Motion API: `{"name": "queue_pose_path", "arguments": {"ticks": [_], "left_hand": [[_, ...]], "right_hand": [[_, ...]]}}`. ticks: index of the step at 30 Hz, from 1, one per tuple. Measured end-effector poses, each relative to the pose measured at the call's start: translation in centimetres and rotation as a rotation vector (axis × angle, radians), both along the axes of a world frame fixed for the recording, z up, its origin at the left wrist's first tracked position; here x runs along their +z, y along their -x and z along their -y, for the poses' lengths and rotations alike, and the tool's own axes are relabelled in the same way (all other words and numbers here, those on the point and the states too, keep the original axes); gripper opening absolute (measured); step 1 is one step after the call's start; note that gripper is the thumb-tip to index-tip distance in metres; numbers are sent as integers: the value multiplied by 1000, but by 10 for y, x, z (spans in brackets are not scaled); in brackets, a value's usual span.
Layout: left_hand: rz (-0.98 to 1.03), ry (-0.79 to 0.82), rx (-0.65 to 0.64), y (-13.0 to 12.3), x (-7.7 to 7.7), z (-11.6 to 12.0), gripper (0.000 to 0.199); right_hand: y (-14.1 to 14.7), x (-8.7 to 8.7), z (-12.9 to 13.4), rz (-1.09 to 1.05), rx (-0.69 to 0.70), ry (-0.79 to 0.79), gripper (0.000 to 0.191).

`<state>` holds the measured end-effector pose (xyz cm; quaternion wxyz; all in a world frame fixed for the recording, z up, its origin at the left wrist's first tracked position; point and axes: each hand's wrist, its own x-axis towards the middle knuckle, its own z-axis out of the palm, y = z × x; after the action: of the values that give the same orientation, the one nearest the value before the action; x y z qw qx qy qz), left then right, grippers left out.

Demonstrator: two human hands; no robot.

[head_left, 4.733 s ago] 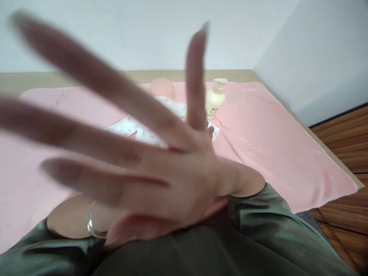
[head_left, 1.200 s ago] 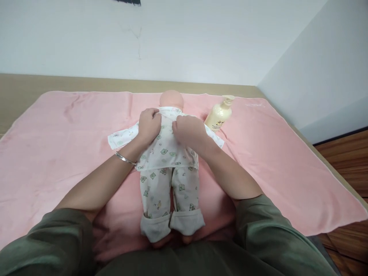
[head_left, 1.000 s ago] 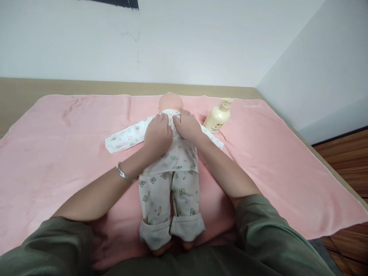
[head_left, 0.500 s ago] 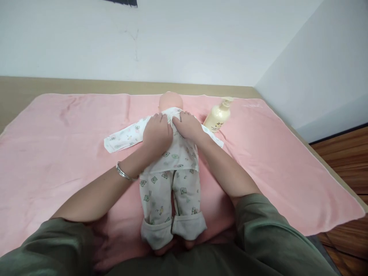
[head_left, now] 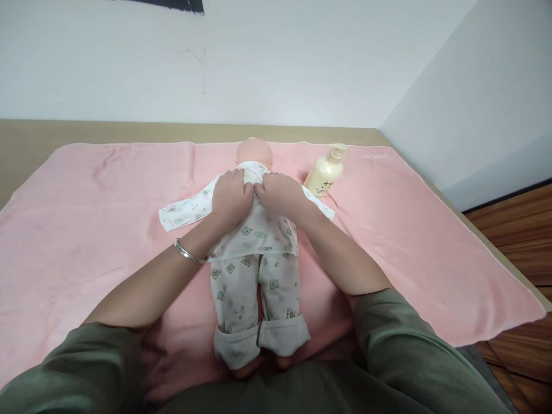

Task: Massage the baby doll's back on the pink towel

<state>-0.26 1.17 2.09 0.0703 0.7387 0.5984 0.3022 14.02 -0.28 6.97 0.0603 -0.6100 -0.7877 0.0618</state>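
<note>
A baby doll (head_left: 254,152) lies stretched out with its bare head away from me. It wears a white printed long-sleeved shirt (head_left: 252,236) and matching trousers (head_left: 276,282) with rolled-up cuffs. My left hand (head_left: 233,195) is closed on the upper shirt, its thumb at the middle. Beside it, my right hand (head_left: 278,192) has curled fingers pinching the same fabric, so both thumbs almost meet just below the collar. The exact bit of cloth between the fingertips is hidden. One shirt sleeve (head_left: 183,213) spreads out flat to the left.
A cream pump bottle (head_left: 325,172) stands right of the doll, near the other sleeve. Under everything is a pink blanket (head_left: 401,241) on a wooden tabletop (head_left: 142,130). White walls rise behind and to the right, and brown wood panels (head_left: 517,230) show at the right edge.
My thumbs have come closer together at the middle of the shirt, and my right fingers have curled in more. The view has shifted slightly; the doll and bottle stay in place.
</note>
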Motion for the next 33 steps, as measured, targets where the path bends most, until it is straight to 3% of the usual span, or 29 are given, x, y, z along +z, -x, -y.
{"name": "queue_pose_path", "arguments": {"ticks": [3, 6, 11, 14, 18, 23, 28, 30, 33], "left_hand": [[-59, -83, -55, -11, 0, 14, 40], [-47, -59, -89, -10, 1, 9, 38], [112, 112, -49, 8, 3, -16, 19], [102, 93, -21, 10, 3, -15, 21], [-70, -7, -47, -1, 3, 3, 33], [-30, 14, -91, -4, 7, 6, 40], [126, 209, -37, 14, 7, -20, 27], [133, 199, -21, 17, 5, -24, 29], [32, 144, 9, 12, 4, -17, 29]], "right_hand": [[-9, -3, -16, -71, -46, 45, 54], [-10, -7, -22, -69, -47, 36, 59], [5, -9, 7, 160, 37, -127, 46], [10, -6, 18, 208, 97, -119, 41], [1, -2, -1, 31, -22, -49, 46], [-11, -4, -20, -155, -73, 56, 55], [6, -8, 2, 56, 14, -75, 55], [13, -9, 7, 109, 39, -138, 49], [13, -11, -1, 13, 15, -135, 45]]}}
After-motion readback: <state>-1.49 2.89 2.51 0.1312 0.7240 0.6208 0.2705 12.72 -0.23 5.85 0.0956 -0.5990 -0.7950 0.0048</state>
